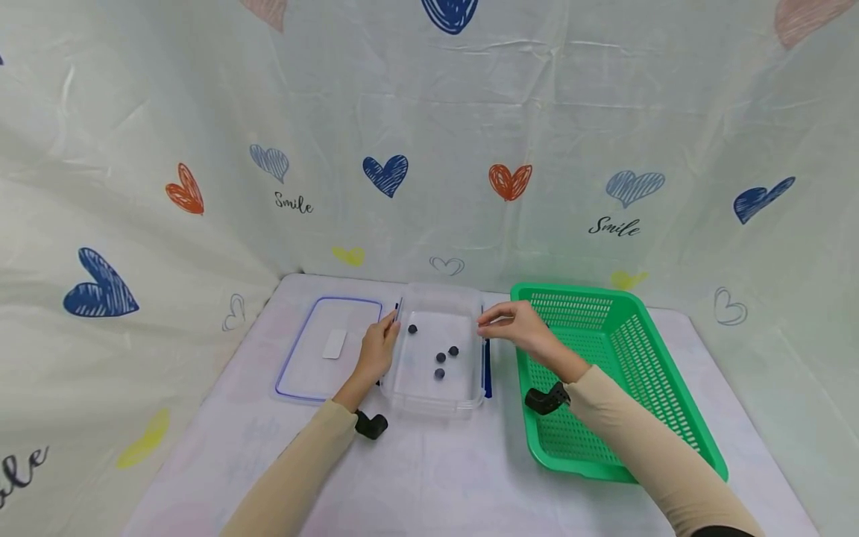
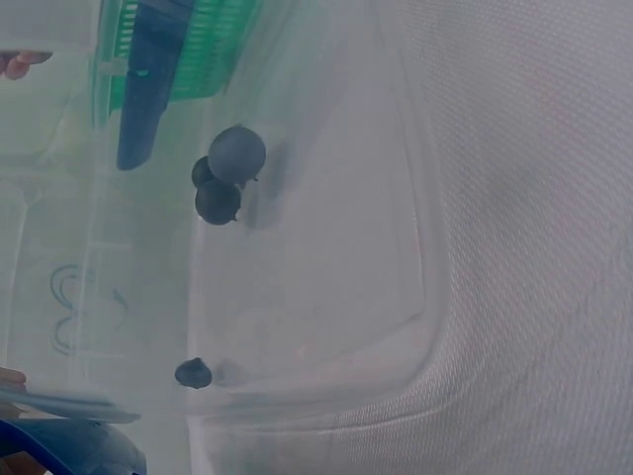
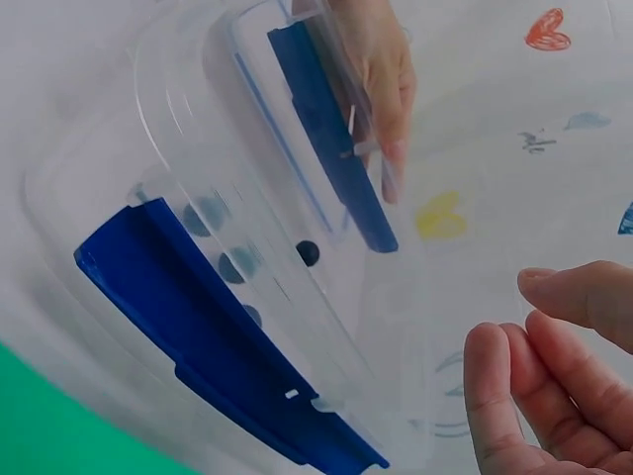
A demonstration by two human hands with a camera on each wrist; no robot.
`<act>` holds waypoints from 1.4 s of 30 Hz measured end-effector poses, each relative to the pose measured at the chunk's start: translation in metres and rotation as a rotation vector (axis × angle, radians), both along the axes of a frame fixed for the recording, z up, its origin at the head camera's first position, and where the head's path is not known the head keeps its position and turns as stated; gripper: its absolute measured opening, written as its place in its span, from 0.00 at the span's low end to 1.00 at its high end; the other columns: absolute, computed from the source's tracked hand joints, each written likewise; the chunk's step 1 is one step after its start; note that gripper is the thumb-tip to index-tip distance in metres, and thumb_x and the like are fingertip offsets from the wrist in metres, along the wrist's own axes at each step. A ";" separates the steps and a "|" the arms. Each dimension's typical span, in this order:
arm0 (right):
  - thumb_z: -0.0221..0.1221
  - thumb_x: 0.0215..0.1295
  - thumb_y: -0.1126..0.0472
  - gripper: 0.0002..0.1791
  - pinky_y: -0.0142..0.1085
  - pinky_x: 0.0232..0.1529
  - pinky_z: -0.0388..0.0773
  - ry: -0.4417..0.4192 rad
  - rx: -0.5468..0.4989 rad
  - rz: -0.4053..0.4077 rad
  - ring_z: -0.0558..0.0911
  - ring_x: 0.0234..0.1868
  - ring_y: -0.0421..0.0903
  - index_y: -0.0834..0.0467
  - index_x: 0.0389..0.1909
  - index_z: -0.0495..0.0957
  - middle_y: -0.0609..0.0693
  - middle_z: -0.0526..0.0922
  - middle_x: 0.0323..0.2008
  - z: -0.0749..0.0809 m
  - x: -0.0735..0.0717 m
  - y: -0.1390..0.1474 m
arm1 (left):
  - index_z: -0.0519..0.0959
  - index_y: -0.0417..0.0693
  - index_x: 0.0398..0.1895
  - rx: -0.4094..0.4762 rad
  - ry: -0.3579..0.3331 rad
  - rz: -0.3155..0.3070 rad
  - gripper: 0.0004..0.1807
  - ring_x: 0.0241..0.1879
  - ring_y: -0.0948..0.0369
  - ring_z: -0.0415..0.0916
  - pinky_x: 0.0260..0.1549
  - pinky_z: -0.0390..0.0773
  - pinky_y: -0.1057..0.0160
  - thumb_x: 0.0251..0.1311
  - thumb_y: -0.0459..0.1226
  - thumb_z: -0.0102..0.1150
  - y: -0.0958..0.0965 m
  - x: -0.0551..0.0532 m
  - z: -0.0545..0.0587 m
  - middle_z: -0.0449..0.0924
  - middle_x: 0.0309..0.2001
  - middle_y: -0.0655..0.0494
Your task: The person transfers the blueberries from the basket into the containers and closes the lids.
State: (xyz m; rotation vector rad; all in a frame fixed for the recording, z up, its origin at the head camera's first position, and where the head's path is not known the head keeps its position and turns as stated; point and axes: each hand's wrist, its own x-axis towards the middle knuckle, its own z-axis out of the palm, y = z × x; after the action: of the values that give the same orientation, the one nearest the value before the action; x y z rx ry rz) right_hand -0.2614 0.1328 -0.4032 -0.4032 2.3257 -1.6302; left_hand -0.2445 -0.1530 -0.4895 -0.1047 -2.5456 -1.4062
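Note:
A clear plastic food container (image 1: 419,403) with blue side latches stands at the middle of the table. Several dark blueberries (image 1: 439,374) lie loose on its floor, most of them grouped toward the near right, one apart at the far left. My left hand (image 1: 377,350) grips the container's left rim, its fingertips partly hidden by the wall. Over the right rim hovers my right hand (image 1: 520,324); in the right wrist view its thumb and fingers (image 3: 490,376) are loosely bent and apart, with nothing between them. The blue right latch (image 3: 237,336) hangs folded down.
To the left lies a clear lid (image 1: 305,377) with a blue seal and a white label (image 1: 334,344). A large green plastic basket (image 1: 671,373) stands at the right, beneath my right forearm. Behind the table hangs a white sheet printed with hearts.

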 end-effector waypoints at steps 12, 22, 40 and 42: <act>0.68 0.63 0.64 0.15 0.53 0.56 0.74 0.037 -0.051 -0.087 0.85 0.43 0.49 0.69 0.47 0.83 0.61 0.83 0.48 0.008 -0.005 0.028 | 0.68 0.28 0.67 0.002 0.002 -0.002 0.23 0.31 0.54 0.64 0.33 0.67 0.56 0.77 0.35 0.46 0.000 0.001 0.000 0.73 0.33 0.43; 0.66 0.66 0.61 0.21 0.53 0.56 0.74 0.035 -0.045 -0.152 0.84 0.45 0.54 0.73 0.53 0.78 0.59 0.83 0.47 -0.001 -0.010 0.053 | 0.67 0.28 0.68 0.016 -0.010 -0.009 0.23 0.32 0.54 0.64 0.32 0.66 0.57 0.77 0.36 0.45 -0.001 0.002 -0.006 0.72 0.34 0.44; 0.64 0.67 0.64 0.20 0.53 0.56 0.74 0.035 -0.015 -0.235 0.84 0.44 0.49 0.75 0.53 0.77 0.65 0.80 0.53 -0.031 -0.018 0.077 | 0.67 0.28 0.68 0.007 0.013 -0.019 0.23 0.32 0.54 0.64 0.34 0.67 0.56 0.77 0.36 0.46 -0.002 -0.001 -0.004 0.72 0.33 0.44; 0.65 0.67 0.64 0.20 0.56 0.58 0.71 0.037 0.012 -0.242 0.84 0.46 0.55 0.75 0.52 0.78 0.64 0.82 0.51 -0.036 -0.018 0.078 | 0.67 0.28 0.68 0.005 0.019 -0.025 0.23 0.31 0.54 0.64 0.33 0.66 0.56 0.77 0.36 0.45 -0.002 -0.001 -0.004 0.70 0.31 0.46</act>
State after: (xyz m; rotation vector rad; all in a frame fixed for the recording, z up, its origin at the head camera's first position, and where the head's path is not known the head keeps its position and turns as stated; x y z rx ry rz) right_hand -0.2798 0.2113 -0.4396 -0.1546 2.4928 -1.7256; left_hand -0.2455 -0.1554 -0.4936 -0.1485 -2.5334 -1.4142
